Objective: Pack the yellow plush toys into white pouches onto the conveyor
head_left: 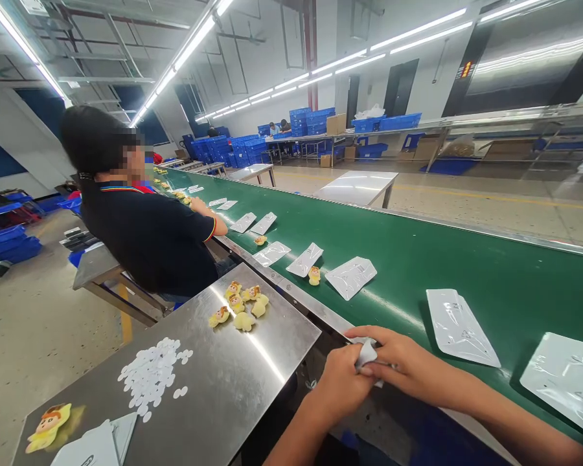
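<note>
The left hand [342,380] and right hand [401,356] clamp fingers [369,332] on a pouch [368,355], likely light, pliable, slippery, best held by its edges; beyond the fingers runs the belt [403,259].

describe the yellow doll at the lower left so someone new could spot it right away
Find the steel table beside the green conveyor belt. Go past the scattered pile of white discs to the table's lower-left corner, where the yellow doll lies beside some pale packets. Unlike the cluster of dolls near the belt, it lies apart from other dolls.
</note>
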`<action>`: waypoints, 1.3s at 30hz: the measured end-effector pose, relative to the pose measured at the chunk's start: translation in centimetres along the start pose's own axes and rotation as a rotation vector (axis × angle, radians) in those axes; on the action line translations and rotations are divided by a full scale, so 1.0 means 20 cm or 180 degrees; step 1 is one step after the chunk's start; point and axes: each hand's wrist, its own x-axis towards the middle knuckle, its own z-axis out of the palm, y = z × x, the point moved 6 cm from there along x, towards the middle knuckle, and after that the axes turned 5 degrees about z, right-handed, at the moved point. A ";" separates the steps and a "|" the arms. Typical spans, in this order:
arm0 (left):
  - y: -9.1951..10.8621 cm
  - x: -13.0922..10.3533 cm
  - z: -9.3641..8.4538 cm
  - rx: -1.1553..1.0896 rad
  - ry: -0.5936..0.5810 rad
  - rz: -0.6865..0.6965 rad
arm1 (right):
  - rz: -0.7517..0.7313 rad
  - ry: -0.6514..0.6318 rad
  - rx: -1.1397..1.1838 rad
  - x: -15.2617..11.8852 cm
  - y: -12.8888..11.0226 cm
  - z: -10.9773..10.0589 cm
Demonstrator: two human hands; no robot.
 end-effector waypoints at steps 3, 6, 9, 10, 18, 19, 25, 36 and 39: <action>0.03 0.22 -0.12 0.0963 -0.0794 0.0594 | 0.0649 0.0700 0.0422 0.01 0.25 -0.16; -0.07 0.54 -0.46 0.1651 -0.0223 0.0411 | 0.1636 0.1229 0.0369 -0.04 0.62 -0.33; -0.24 0.81 -0.78 0.2338 0.0314 0.0003 | 0.2192 0.1072 0.0101 -0.12 0.98 -0.42; -0.31 0.89 -0.85 0.2526 0.0410 -0.0149 | 0.2267 0.1178 -0.0068 -0.15 1.07 -0.46; -0.60 1.12 -0.87 0.3344 0.0318 -0.0494 | 0.0974 0.2536 -0.1096 0.02 0.87 -0.40; -0.61 1.11 -0.85 0.3382 0.0266 -0.0459 | 0.0773 0.2338 -0.1062 0.13 0.78 -0.33; -0.59 1.01 -0.84 0.3231 0.0032 -0.0292 | -0.0158 0.1156 -0.0982 0.83 0.43 0.03; -0.48 0.73 -1.04 0.1601 0.1276 -0.0042 | 0.0141 0.0345 -0.0625 1.37 0.52 0.33; -0.47 0.65 -1.03 0.0928 0.1397 -0.0016 | 0.0247 0.0485 -0.0346 1.33 0.45 0.28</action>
